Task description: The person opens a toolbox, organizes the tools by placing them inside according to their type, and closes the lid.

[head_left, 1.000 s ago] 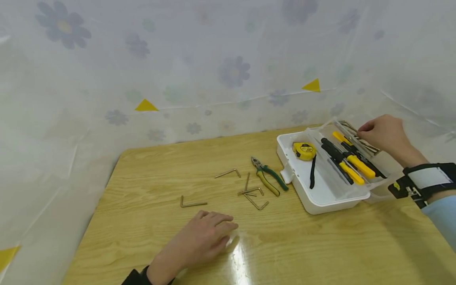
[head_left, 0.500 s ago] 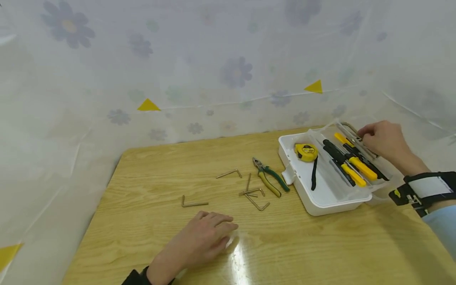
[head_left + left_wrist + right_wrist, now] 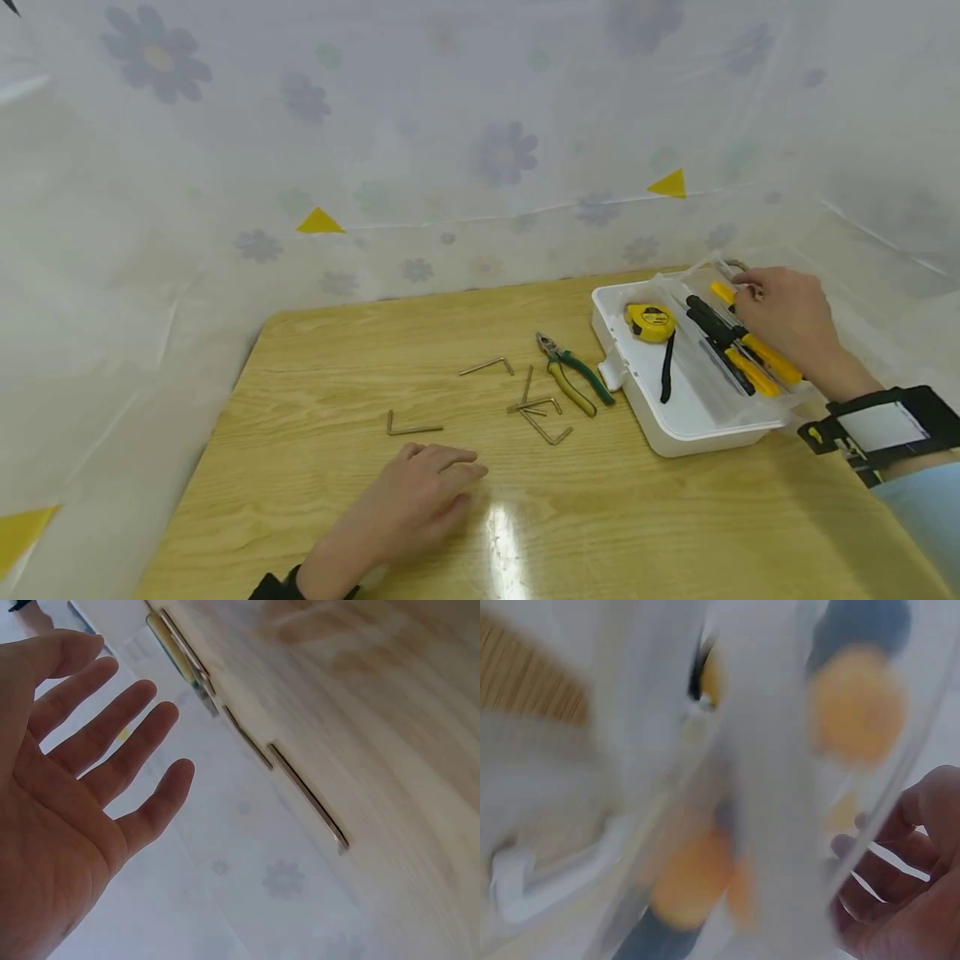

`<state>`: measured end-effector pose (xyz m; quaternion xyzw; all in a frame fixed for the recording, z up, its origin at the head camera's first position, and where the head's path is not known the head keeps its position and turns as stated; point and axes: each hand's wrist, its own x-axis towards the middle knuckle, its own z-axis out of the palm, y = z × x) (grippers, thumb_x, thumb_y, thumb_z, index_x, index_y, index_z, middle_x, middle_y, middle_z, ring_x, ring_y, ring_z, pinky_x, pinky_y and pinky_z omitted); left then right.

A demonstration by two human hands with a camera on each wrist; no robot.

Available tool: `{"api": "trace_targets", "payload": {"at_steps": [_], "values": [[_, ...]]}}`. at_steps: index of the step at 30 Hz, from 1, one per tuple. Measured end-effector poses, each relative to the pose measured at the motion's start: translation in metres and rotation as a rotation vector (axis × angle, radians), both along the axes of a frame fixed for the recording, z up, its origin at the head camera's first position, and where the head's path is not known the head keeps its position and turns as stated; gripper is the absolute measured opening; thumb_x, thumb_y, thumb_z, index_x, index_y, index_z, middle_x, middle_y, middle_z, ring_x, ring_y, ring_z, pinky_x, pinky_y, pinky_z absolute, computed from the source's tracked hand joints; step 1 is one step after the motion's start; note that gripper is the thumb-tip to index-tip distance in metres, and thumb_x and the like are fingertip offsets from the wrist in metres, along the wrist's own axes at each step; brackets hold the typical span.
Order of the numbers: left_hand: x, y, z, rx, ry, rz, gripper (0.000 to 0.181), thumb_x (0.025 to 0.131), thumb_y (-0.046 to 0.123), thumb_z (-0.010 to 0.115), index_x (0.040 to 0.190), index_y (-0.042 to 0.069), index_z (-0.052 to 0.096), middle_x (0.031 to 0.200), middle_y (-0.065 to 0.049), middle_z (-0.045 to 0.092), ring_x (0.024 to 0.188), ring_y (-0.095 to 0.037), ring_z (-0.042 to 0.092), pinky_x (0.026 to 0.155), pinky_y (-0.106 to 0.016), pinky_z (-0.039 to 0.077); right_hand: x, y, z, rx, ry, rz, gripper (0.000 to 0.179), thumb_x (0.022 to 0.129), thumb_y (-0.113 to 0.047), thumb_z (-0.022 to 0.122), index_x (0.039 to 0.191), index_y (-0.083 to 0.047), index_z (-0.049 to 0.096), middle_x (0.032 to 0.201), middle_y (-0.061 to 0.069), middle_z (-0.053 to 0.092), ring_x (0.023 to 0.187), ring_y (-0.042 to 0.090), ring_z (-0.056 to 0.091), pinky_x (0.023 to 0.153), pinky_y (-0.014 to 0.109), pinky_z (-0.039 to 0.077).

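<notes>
Wooden table (image 3: 330, 358), white toolbox (image 3: 705, 443), yellow-handled tools (image 3: 752, 372) just beside right hand (image 3: 787, 321)

"Where's the left hand (image 3: 416, 500)?"
"In front and left of the toolbox (image 3: 705, 444), fingers (image 3: 139, 746) loosely spread"
"And the right hand (image 3: 783, 317)?"
"Over the toolbox's right part, fingers bent, its wrist (image 3: 855, 379) just right of the toolbox; I can't tell whether it grips anything"
</notes>
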<state>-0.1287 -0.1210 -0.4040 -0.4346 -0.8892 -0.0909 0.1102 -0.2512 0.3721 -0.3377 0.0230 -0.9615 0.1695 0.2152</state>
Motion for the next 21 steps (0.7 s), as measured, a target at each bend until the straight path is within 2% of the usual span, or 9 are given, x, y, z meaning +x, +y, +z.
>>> {"api": "trace_targets", "payload": {"at_steps": [2,4,5,7,9,12,16,21], "values": [[-0.001,-0.007,0.001,0.010,0.026,0.014,0.033,0.092,0.025,0.074,0.125,0.021,0.071,0.127,0.000,0.072,0.116,-0.015,0.068,0.087,-0.043,0.057,0.004,-0.018,-0.003,0.013,0.057,0.049,0.029,0.093,-0.004,0.053,0.109,0.008,0.074,0.092,0.032,0.070,0.047,0.022,0.038,0.039,0.030,0.025],[-0.003,-0.016,0.003,0.014,0.030,0.044,0.034,0.091,0.023,0.075,0.124,0.020,0.072,0.127,-0.001,0.072,0.115,-0.017,0.069,0.085,-0.044,0.057,0.010,-0.038,-0.006,0.044,0.112,0.113,0.026,0.091,-0.002,0.056,0.105,0.006,0.076,0.093,0.028,0.073,0.053,0.027,0.049,0.043,0.032,0.032],[-0.005,-0.020,0.004,0.014,0.025,0.064,0.034,0.091,0.023,0.076,0.125,0.020,0.071,0.127,0.000,0.072,0.114,-0.018,0.069,0.084,-0.044,0.058,0.014,-0.048,-0.007,0.048,0.126,0.141,0.024,0.090,-0.001,0.058,0.104,0.005,0.076,0.100,0.028,0.074,0.061,0.030,0.055,0.045,0.034,0.035],[-0.006,-0.030,0.008,0.016,0.004,0.113,0.035,0.091,0.022,0.077,0.126,0.020,0.071,0.128,0.000,0.071,0.113,-0.020,0.069,0.084,-0.046,0.058,0.022,-0.068,-0.011,0.078,0.153,0.206,0.021,0.088,-0.001,0.062,0.102,0.003,0.077,0.103,0.025,0.075,0.076,0.037,0.064,0.052,0.041,0.046],[-0.007,-0.039,0.011,0.021,-0.014,0.168,0.036,0.091,0.021,0.078,0.127,0.021,0.072,0.128,0.000,0.071,0.113,-0.021,0.069,0.085,-0.047,0.058,0.029,-0.086,-0.013,0.098,0.153,0.266,0.019,0.088,-0.001,0.065,0.102,0.002,0.078,0.103,0.023,0.076,0.091,0.041,0.068,0.062,0.048,0.054],[-0.008,-0.052,0.015,0.033,-0.021,0.235,0.037,0.090,0.021,0.079,0.126,0.021,0.073,0.126,0.001,0.072,0.113,-0.022,0.069,0.086,-0.049,0.058,0.037,-0.111,-0.018,0.134,0.172,0.362,0.016,0.087,-0.002,0.070,0.100,0.000,0.078,0.099,0.019,0.076,0.094,0.039,0.069,0.069,0.052,0.058],[-0.009,-0.066,0.015,0.047,-0.032,0.285,0.039,0.090,0.019,0.079,0.128,0.020,0.072,0.126,-0.001,0.072,0.113,-0.023,0.070,0.086,-0.051,0.058,0.045,-0.139,-0.029,0.158,0.217,0.482,0.012,0.083,-0.002,0.074,0.095,-0.003,0.078,0.094,0.012,0.076,0.088,0.031,0.071,0.070,0.045,0.059],[-0.011,-0.080,0.016,0.060,-0.052,0.320,0.040,0.090,0.017,0.078,0.130,0.019,0.071,0.127,-0.004,0.072,0.113,-0.025,0.070,0.087,-0.054,0.057,0.058,-0.167,-0.043,0.195,0.168,0.614,0.012,0.081,-0.003,0.078,0.093,-0.006,0.077,0.092,0.005,0.075,0.082,0.021,0.070,0.068,0.036,0.059]]}}
